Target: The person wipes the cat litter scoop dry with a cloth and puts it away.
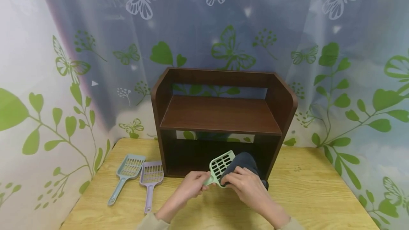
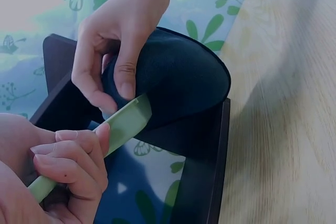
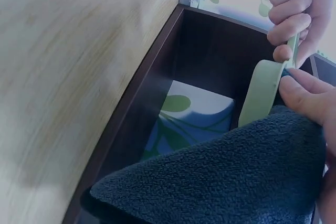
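Note:
My left hand (image 1: 191, 184) grips the handle of a light green slotted litter scoop (image 2: 128, 121), whose head points up and away. In my right hand (image 1: 247, 187) is a dark navy towel-like cloth (image 1: 244, 160), bunched under the fingers and draped over the right part of the scoop's head. The right thumb and fingers pinch the cloth against the scoop's edge, as the right wrist view shows. Part of the slotted face is hidden behind the cloth. Both hands are above the table, just before the lower opening of the shelf.
A dark brown two-tier wooden shelf (image 1: 223, 114) stands at the back of the wood-grain table (image 1: 306, 187). Left of it lie a blue-grey litter scoop (image 1: 121, 178) and a lilac litter scoop (image 1: 149, 184), side by side. A curtain (image 1: 191, 20) with leaves and butterflies hangs around the table.

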`<state>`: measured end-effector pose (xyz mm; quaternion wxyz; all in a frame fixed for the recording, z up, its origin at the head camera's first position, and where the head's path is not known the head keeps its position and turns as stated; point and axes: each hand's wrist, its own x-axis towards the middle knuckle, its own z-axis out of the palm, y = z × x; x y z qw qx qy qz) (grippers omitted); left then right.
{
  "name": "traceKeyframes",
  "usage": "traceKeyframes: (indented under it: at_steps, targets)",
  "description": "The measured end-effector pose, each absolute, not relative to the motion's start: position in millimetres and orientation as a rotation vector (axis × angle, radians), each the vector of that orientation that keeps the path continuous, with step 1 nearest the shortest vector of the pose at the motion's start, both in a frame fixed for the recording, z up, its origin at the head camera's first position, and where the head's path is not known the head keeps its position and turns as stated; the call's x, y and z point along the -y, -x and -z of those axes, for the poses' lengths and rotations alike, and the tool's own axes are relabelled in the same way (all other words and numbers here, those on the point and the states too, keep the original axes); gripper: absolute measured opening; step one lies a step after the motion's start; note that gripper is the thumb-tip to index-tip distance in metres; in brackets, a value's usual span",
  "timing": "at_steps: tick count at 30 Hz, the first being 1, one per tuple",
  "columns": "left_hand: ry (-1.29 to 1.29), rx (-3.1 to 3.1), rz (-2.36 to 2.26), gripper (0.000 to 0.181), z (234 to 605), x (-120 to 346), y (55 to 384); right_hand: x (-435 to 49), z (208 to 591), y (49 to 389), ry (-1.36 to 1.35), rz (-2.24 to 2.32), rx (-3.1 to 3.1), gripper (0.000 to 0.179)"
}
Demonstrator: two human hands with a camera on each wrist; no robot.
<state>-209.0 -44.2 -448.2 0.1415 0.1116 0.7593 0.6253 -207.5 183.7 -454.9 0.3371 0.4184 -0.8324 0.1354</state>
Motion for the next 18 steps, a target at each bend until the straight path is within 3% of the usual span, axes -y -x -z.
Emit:
traceKeyframes:
  at_steps: [5, 11, 18]
  targets:
    - [-0.333, -2.178, -1.800, 0.041, 447, 45, 210, -191, 449, 209, -1.125, -0.251, 2.146, 0.026]
    - [-0.366, -2.177, -1.805, 0.040, 446, 49, 209, -204, 445, 213, -1.095, -0.204, 2.144, 0.007]
    - [-0.369, -2.163, -1.828, 0.038, 448, 53, 208, -217, 445, 217, -1.060, -0.242, 2.125, 0.037]
